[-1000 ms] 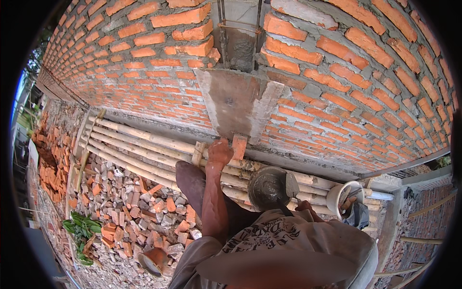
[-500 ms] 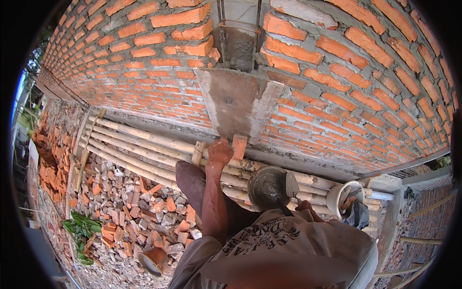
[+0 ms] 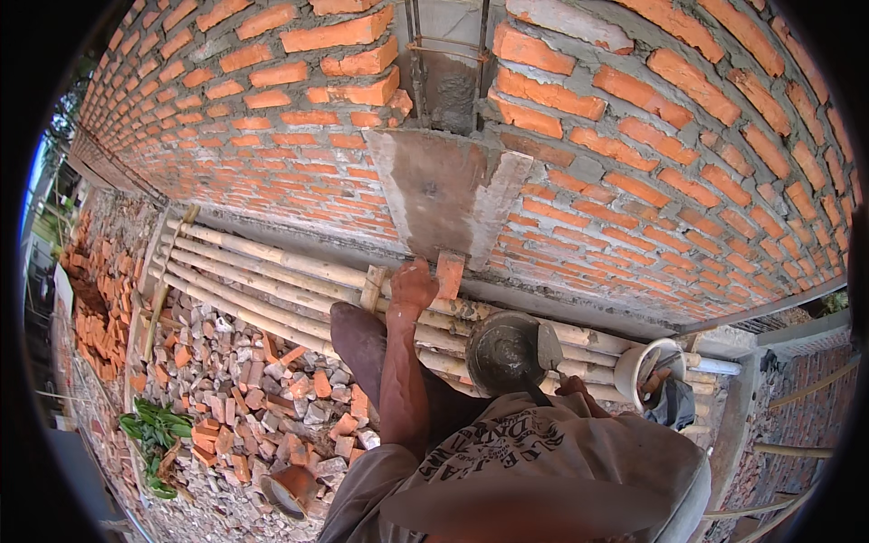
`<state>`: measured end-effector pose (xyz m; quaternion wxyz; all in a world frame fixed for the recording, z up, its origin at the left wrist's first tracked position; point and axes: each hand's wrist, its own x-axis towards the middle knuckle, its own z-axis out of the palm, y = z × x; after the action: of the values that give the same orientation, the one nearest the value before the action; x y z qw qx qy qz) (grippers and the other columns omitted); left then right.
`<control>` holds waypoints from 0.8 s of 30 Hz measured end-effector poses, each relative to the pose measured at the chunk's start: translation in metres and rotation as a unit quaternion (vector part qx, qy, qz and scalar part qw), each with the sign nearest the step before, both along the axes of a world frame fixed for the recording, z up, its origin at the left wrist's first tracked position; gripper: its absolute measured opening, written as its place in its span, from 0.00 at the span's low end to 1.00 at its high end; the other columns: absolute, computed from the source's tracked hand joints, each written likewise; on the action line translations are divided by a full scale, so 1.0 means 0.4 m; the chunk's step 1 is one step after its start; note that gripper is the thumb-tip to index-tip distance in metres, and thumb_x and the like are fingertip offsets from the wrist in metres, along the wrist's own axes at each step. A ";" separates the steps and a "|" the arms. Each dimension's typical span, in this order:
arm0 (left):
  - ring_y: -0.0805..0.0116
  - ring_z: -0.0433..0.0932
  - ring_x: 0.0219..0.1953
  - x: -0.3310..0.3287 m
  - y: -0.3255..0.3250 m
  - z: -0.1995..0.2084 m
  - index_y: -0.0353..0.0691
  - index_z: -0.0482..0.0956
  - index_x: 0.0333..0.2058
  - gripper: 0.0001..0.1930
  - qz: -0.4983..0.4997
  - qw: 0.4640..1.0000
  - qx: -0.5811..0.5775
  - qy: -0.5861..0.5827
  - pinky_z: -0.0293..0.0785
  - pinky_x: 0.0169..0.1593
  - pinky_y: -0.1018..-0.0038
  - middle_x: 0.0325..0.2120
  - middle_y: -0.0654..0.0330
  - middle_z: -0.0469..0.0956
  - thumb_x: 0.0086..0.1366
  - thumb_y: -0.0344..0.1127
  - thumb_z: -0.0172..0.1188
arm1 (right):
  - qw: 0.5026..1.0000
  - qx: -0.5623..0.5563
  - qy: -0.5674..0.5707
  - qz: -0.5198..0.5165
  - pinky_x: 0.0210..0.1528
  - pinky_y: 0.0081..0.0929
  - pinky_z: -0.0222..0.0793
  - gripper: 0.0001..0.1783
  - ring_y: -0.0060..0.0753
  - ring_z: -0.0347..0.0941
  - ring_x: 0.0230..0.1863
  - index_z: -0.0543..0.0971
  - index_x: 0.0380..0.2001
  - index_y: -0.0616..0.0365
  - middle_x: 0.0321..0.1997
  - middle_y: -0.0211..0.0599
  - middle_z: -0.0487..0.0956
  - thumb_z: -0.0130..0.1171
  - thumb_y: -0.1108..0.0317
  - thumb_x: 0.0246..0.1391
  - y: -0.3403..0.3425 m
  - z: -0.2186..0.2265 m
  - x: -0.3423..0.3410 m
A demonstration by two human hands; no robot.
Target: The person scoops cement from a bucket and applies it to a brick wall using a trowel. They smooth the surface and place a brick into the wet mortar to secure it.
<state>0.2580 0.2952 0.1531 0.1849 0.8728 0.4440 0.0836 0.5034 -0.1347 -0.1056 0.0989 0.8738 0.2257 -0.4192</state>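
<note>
My left hand is closed in a fist at the foot of a mortar-stained board that stands against the brick wall. Right beside its knuckles is an orange brick; whether the fingers grip anything is hidden. Low on the right, my right hand is partly covered by my shirt and is wrapped around the handle of a trowel. The trowel's grey blade rests at the right rim of a dark bucket with wet mortar inside.
Bamboo poles form a platform along the wall. A white bucket with a dark bag stands at right. Broken bricks cover the ground at left, with an orange bucket lying on them. Steel bars rise above the board.
</note>
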 end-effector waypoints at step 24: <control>0.48 0.75 0.39 0.000 -0.011 0.011 0.36 0.74 0.30 0.10 0.001 0.999 0.033 -0.027 0.71 0.44 0.58 0.28 0.46 0.77 0.49 0.35 0.57 | 0.999 -0.011 0.025 -0.023 0.50 0.36 0.70 0.39 0.43 0.73 0.51 0.73 0.46 0.63 0.49 0.47 0.76 0.70 0.53 0.27 -0.017 -0.048 0.024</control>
<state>0.2581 0.2908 0.1574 0.1675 0.8756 0.4364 0.1215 0.5131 -0.1415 -0.1246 0.0928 0.8669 0.2033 -0.4455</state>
